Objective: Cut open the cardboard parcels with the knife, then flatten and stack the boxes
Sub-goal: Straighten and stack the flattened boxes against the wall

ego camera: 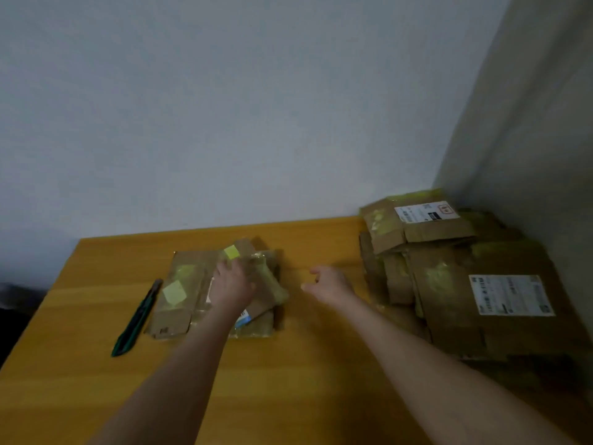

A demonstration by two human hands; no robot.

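Note:
A flattened cardboard box point(179, 293) with yellow tape patches lies on the wooden table point(288, 364) at centre left. My left hand point(232, 285) presses down on its middle, fingers spread over the folded flaps. My right hand point(330, 282) hovers just right of the box, fingers loosely curled, holding nothing. A green utility knife point(136, 319) rests on the table left of the box, untouched. At the right stands a stack of flattened boxes point(455, 284) with white shipping labels.
A pale wall runs behind the table and a grey wall meets it at the right corner, hemming in the stack. Bare tabletop lies in front of the box. The table's left edge drops off near the knife.

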